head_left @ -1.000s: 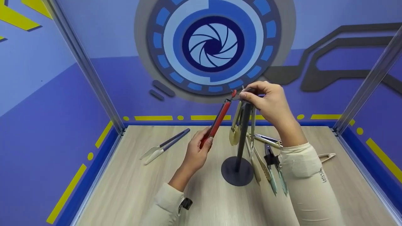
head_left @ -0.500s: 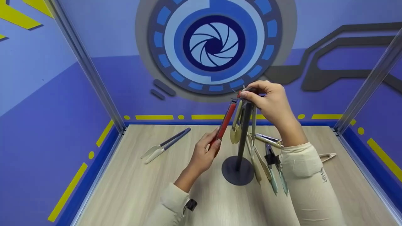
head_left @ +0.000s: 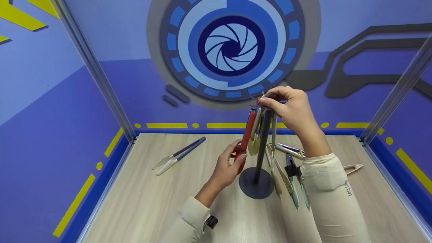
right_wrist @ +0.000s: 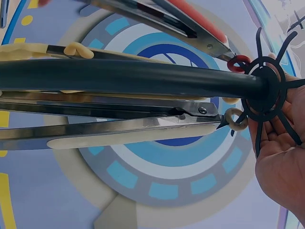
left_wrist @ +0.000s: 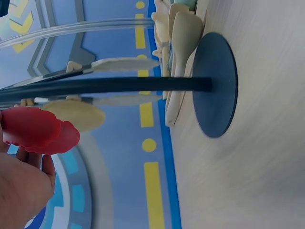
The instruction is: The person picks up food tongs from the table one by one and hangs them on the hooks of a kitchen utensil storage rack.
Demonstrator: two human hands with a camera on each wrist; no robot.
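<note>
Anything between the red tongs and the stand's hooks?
Nothing visible: in the right wrist view, the ring of the red tongs already meets the hooked top of the black stand, though I can't tell if it's fully on. Beige tongs hang close alongside, not between; the right hand grips that top.

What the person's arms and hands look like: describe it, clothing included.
The left hand and right hand are ungloved. The left sleeve and right sleeve are cream and wrinkled. Dark lettering marks the right one; a small black device sits at the left one's wrist end.
</note>
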